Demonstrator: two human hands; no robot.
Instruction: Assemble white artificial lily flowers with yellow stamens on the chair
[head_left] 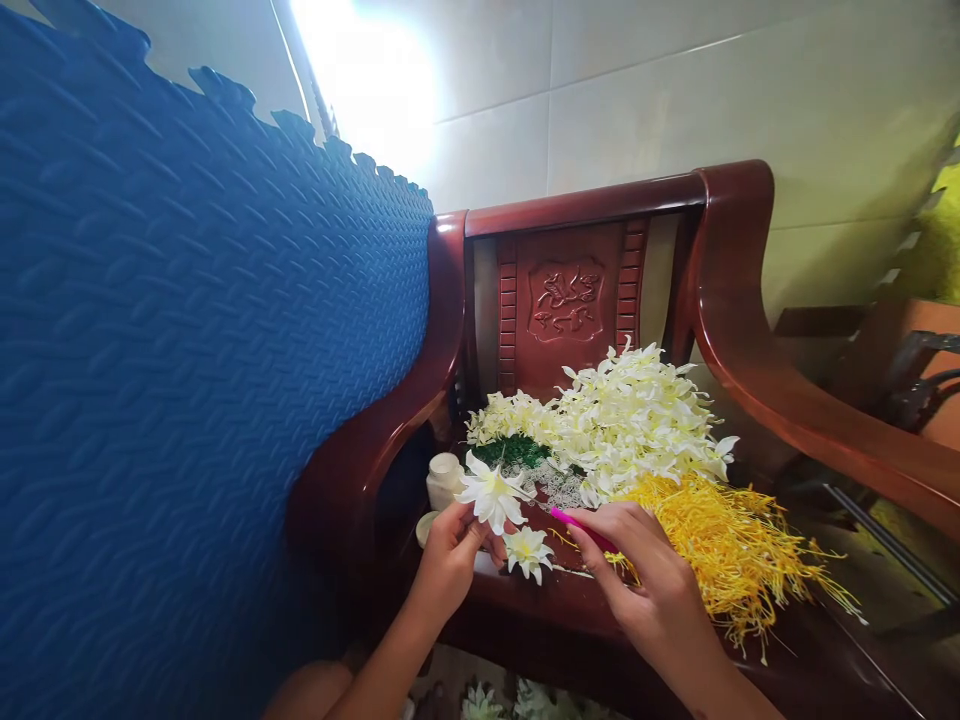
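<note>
Over the front edge of a carved wooden armchair (566, 370), two bare hands at work on artificial flowers. Left hand (450, 555): thumb and fingertips pinched together beneath a white lily-like bloom (495, 492), its face turned up and out. A smaller white bloom (528, 552) shows just below and to the right (whether the same fingers hold it, I cannot tell). Right hand (637, 560): closed around a slim magenta tool (574, 524), mostly covered by the fingers.

Key relation: the tool's long axis slants from upper left to lower right, its free end aimed at the larger bloom. That bloom sits directly left of the tip, near it but seemingly apart; depth between them unclear. The left hand is the nearer to both blooms.

On the seat: a white petal heap (637, 425) toward the back right corner; yellow stamen strands (720, 550) spilling toward the front right corner; green pieces (517, 451) and pale wiry bits (559, 485) between the petals and the hands. Near the left edge, a white jar (443, 478), with a pale round lid-like piece (426, 527) in front, partly behind the left hand.
</note>
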